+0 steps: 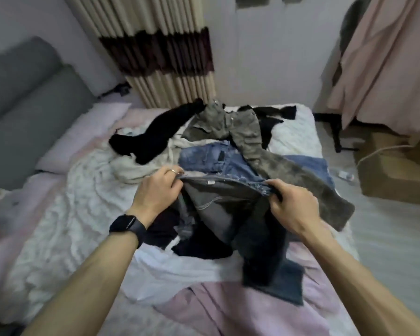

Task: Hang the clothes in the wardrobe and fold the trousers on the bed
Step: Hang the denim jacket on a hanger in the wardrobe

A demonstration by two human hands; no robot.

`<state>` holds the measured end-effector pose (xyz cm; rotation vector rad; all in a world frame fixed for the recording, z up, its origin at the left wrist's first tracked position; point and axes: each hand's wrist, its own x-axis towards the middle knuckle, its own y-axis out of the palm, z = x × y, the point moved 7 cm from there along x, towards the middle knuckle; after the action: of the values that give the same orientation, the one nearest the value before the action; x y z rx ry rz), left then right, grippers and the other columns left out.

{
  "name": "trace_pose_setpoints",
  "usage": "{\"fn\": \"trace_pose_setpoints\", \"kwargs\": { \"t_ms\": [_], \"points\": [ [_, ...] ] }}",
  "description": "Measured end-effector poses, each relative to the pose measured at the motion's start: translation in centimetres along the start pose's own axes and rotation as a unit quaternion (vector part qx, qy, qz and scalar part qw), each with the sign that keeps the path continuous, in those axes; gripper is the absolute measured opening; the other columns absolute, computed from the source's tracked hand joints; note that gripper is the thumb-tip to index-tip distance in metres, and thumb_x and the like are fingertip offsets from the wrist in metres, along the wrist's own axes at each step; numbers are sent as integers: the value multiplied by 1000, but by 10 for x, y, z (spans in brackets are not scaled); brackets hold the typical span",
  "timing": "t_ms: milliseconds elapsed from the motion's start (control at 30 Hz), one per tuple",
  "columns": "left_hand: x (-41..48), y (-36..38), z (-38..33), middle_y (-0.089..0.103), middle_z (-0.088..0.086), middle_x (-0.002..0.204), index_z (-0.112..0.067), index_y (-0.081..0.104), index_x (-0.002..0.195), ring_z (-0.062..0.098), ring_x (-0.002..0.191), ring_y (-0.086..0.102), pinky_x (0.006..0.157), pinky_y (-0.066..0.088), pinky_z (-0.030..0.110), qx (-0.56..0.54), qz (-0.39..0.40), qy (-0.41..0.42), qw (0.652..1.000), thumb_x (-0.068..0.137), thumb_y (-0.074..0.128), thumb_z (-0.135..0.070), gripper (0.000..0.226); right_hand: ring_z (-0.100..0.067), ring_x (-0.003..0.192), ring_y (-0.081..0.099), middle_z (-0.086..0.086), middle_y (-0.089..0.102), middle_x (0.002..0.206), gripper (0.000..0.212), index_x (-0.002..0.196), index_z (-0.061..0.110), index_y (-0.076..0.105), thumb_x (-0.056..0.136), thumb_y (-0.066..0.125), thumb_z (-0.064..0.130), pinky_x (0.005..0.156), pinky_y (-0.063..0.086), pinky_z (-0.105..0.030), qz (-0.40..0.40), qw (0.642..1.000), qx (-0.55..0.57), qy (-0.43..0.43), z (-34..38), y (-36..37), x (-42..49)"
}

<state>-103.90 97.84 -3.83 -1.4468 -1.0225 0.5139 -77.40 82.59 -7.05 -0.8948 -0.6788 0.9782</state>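
Observation:
A pair of dark grey jeans (224,202) hangs by its waistband above the bed (58,238). My left hand (159,190) pinches the left end of the waistband; my right hand (290,204) grips the right end. The legs droop onto the sheet toward me. Behind them lie blue jeans (209,157), camouflage trousers (247,139), a black garment (153,139) and a cream garment (131,168) in a loose pile.
A grey headboard (22,112) and a pale pillow (83,139) are at the left. A striped curtain (165,57) hangs behind the bed. Pink cloth (386,64) hangs at the right over a cardboard box (393,170) on the floor.

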Motion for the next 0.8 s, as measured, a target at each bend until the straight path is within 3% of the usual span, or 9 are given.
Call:
{"fn": "trace_pose_setpoints", "kwargs": {
  "t_ms": [133,267,367,500,633,733,800],
  "points": [
    [-13,-139,46,71,-2,91,-32,73,108,27,88,65,66,47,36,47,-47,-141,988,91,53,-30,26,-38,97,69,-7,76,104,37,121,33,67,87,64,21,74,54,-46,-47,988,55,-136,116,-53,66],
    [-63,-255,89,71,-5,71,-29,77,89,15,75,66,72,53,34,-105,-102,-263,954,84,65,-26,13,-41,95,68,-10,76,101,35,121,33,69,87,66,21,75,55,-48,-59,955,126,-262,233,-85,76],
    [-125,-312,99,63,-5,64,-25,74,76,10,61,54,61,51,28,-199,-114,-310,923,89,74,-19,15,-41,95,68,-12,76,100,33,121,31,69,89,66,24,76,54,-48,-60,925,173,-333,303,-96,58],
    [-235,-349,96,57,-6,60,-24,73,71,14,59,51,58,41,30,-241,-181,-369,879,87,75,-30,17,-39,97,69,-9,76,102,30,119,31,70,90,66,25,78,55,-47,-44,880,223,-418,376,-95,-4],
    [-335,-349,71,62,-13,59,-17,69,83,3,55,55,52,45,18,-286,-270,-415,821,92,71,-17,9,-37,95,69,-9,76,100,28,115,25,71,88,66,19,77,55,-44,-16,838,258,-480,410,-90,-71],
    [-399,-350,52,67,-16,65,-19,69,87,-2,62,59,65,49,26,-285,-292,-439,801,92,70,-20,5,-37,96,69,-9,76,101,26,115,25,70,90,66,22,77,55,-43,10,812,278,-513,433,-86,-120],
    [-450,-353,37,67,-13,68,-17,68,88,3,68,61,63,50,31,-294,-312,-470,772,91,72,-22,7,-36,97,69,-10,76,101,24,114,24,71,90,66,21,78,54,-42,42,791,289,-538,451,-82,-159]
  ]
}}
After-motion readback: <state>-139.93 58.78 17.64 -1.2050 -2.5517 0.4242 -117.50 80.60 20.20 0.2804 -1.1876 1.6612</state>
